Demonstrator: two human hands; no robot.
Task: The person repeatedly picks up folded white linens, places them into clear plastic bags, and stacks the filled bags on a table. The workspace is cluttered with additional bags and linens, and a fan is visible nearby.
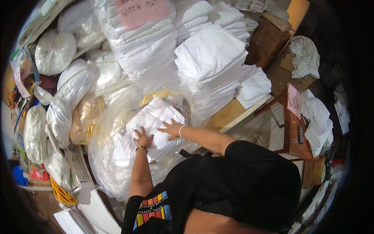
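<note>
My left hand lies spread on a bundle of folded white cloth, its fingers apart. Beside it, to the right, my right hand presses flat on the same cloth, fingers spread. Neither hand grips anything that shows. Around the bundle spreads a large clear plastic bag, loose and crumpled, with its edge lying behind the cloth. A dark bead bracelet is on the left wrist and a white band on the right.
Tall stacks of folded white linen rise behind, one bearing a pink handwritten sign. Plastic-wrapped bundles crowd the left side. At right stands a brown wooden table with a dark remote-like object and white cloth.
</note>
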